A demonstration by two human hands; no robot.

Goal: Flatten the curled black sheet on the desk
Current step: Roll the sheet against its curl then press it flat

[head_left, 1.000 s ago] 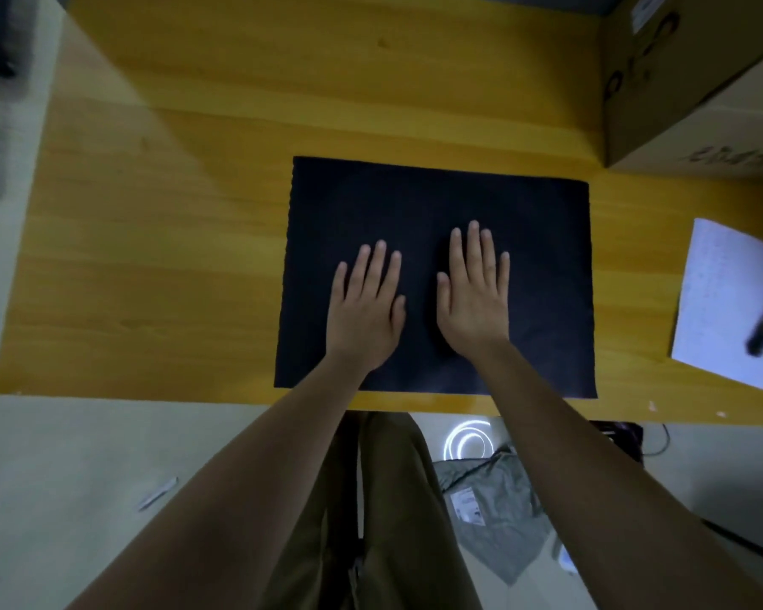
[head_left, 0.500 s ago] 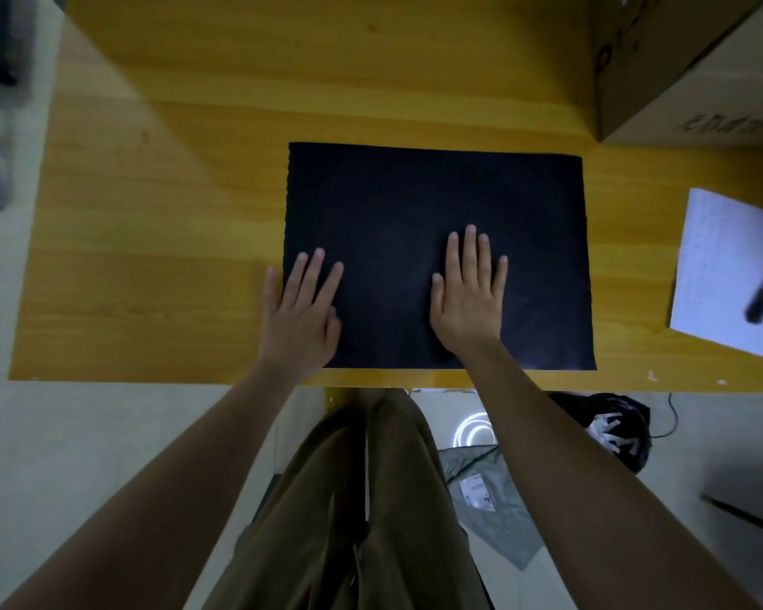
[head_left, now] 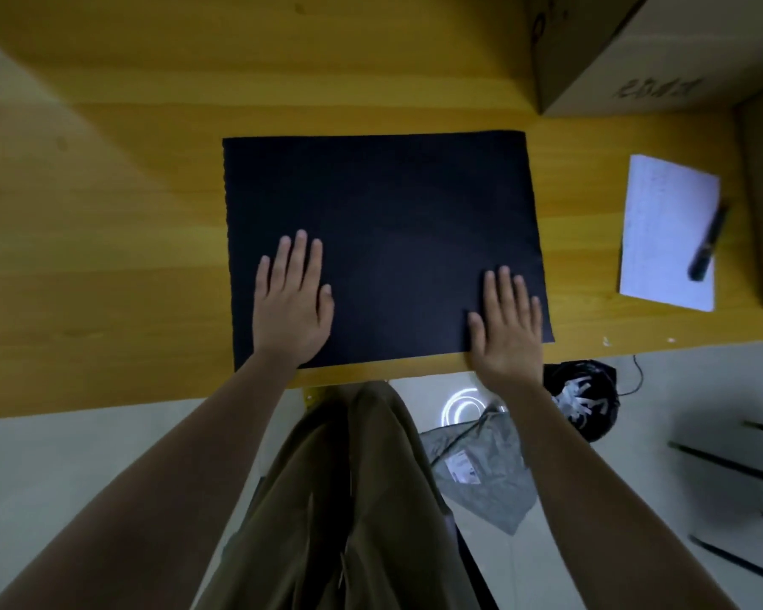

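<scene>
Both palms lie flat and spread, gripping nothing: the left hand [head_left: 292,301] on the near-left part of the sheet [head_left: 384,222], the right hand [head_left: 507,321] over its near-right corner, heel on the desk [head_left: 106,213] edge. The sheet sits close to that near edge (little margin), so a pull toward the body could drag it off. Uneven pressing could crease it, and the far edge, unheld, might spring up again. A hard outward sweep might nudge the paper [head_left: 668,231] and pen [head_left: 708,244] at right. Half a second ago the right hand was mid-sheet and the left straddled the left edge; one second ago both sat together at centre.
</scene>
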